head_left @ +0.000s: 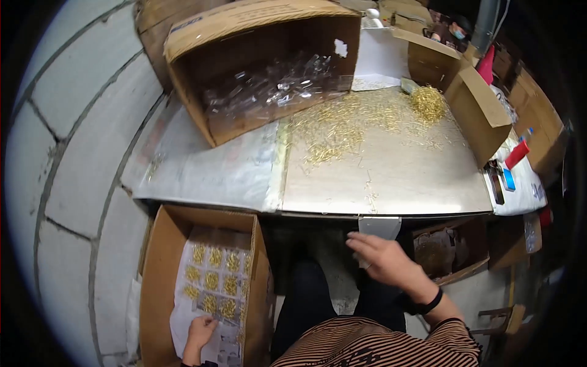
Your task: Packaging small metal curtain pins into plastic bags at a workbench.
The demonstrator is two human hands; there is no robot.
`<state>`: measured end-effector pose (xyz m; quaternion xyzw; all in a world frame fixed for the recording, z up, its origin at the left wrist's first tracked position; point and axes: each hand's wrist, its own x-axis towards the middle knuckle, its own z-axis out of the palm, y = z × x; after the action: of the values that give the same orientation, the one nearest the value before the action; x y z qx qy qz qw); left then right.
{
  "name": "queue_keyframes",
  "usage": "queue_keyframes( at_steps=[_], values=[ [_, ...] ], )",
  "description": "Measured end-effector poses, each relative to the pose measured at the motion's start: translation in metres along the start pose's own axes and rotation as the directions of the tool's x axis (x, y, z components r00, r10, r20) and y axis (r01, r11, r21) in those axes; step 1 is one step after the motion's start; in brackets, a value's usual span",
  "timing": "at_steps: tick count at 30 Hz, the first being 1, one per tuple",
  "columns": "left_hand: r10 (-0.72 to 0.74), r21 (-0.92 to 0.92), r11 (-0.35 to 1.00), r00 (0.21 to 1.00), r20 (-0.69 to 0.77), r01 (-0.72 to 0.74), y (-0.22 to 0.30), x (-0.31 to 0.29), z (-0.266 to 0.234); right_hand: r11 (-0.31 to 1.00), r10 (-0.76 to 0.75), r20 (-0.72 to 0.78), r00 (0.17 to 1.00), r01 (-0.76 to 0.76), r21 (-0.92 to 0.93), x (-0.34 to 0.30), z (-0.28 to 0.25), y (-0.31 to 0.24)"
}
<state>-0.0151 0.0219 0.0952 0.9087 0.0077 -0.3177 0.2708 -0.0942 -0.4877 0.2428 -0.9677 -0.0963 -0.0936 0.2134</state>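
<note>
At the lower left, my left hand [201, 331] reaches into an open cardboard box [262, 275]. Its fingers are curled beside rows of small clear plastic cases [227, 307] filled with gold-coloured pins; whatever they pinch is too small to make out. Cases nearer me in that box look unfilled. My right hand [389, 262] hovers above my lap, just short of the table edge, with its fingers stretched out and the palm turned away from view. Just beyond its fingertips, a pale grey chute-like piece [380, 227] hangs from the table edge.
Loose gold pins [333, 137] spread across the table [422, 171], with a heap [427, 104] farther right. A large tilted carton [263, 27] holds clear plastic cases. Cardboard panels [480, 116] stand on the right. Another carton [455, 248] sits below the table; a block wall [79, 153] rises left.
</note>
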Motion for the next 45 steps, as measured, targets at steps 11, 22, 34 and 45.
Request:
queue_keyframes(
  at_steps=[11, 22, 34, 45],
  values=[
    [0.661, -0.040, 0.698, 0.664, -0.349, -0.715, 0.354, 0.142, -0.056, 0.915, 0.325, 0.150, 0.934, -0.270, -0.301, 0.155, -0.043, 0.199],
    [0.682, 0.406, 0.731, 0.559, -0.472, -0.549, 0.559, 0.300, -0.058, 0.934, 0.245, 0.222, 0.944, -0.168, -0.317, 0.059, -0.049, 0.232],
    [0.832, 0.690, 0.555, 0.315, -0.457, -0.465, 0.549, 0.291, -0.054, 0.832, 0.553, -0.319, 0.770, -0.533, 0.155, -0.074, -0.083, 0.181],
    [0.814, 0.482, 0.554, 0.321, -0.484, -0.679, 0.523, 0.262, -0.054, 0.860, 0.463, -0.370, 0.805, -0.509, -0.032, -0.103, -0.081, 0.120]
  ],
)
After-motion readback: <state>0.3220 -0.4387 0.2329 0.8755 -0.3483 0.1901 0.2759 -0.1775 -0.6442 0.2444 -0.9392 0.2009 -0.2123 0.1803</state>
